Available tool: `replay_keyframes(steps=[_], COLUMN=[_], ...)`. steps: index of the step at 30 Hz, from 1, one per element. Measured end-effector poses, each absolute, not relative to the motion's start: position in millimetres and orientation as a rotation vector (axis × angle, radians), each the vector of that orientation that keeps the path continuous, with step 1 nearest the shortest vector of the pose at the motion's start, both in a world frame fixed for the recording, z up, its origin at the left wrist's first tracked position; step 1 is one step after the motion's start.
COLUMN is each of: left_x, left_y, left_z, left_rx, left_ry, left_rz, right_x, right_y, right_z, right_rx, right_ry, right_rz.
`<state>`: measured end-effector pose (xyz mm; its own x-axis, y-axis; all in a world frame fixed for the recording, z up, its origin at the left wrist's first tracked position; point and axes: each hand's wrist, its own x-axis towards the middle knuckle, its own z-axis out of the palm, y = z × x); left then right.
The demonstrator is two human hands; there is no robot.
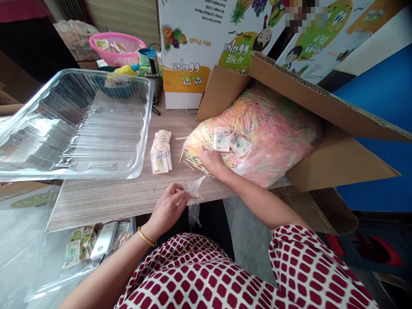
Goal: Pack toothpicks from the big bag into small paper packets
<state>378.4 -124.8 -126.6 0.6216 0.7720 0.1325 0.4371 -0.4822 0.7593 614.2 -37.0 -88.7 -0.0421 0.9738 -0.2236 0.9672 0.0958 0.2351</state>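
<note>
My left hand (170,205) is closed in a pinch on a small clear plastic bag (195,188) over the table's front edge; part of the bag hangs below. My right hand (210,162) is curled among thin pastel candy sticks (192,158), which spill from the mouth of a large clear plastic sack (270,128). Its fingertips are partly hidden, so what they grip does not show. Two flat printed sachets (222,139) lie on the sack, just beyond the right hand. Left of the sticks, overlapping filled sachets (160,156) form a small stack on the table.
A large clear plastic tub (141,150) covers the table's left part. The sack rests in an open cardboard box (334,159) on the right. Behind stand printed cartons (185,92) and a pink basin (96,45). Below left, a white phone-like object (104,239) lies among sachets.
</note>
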Motion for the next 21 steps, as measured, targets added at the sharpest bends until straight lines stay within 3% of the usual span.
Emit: replay_keyframes(steps=[7,13,15,17,21], left_x=[380.5,375.4,373.7,372.3,371.5], left_y=[-108.3,-111.4,-110.9,-109.0,-104.7], left_z=[-122.7,-125.0,-125.1,-127.2,-135.2], left_rx=[1.864,1.408,1.197,0.989,0.73], left_ry=[1.13,1.152,1.151,1.129,1.046], left_rz=[0.781,0.813,0.776,0.724,0.707], right_x=[625.2,621.1,616.6,609.9,587.8], right_y=[-28.4,-31.0,-33.1,-33.1,-22.5], right_z=[-74.4,-73.2,-77.8,-82.9,-92.8], right_rx=[2.465,2.738,2.695,2.673,2.6], right_ry=[2.109,2.134,2.08,2.11,2.043], right_rz=[-0.224,-1.48,-1.68,-1.533,-0.814])
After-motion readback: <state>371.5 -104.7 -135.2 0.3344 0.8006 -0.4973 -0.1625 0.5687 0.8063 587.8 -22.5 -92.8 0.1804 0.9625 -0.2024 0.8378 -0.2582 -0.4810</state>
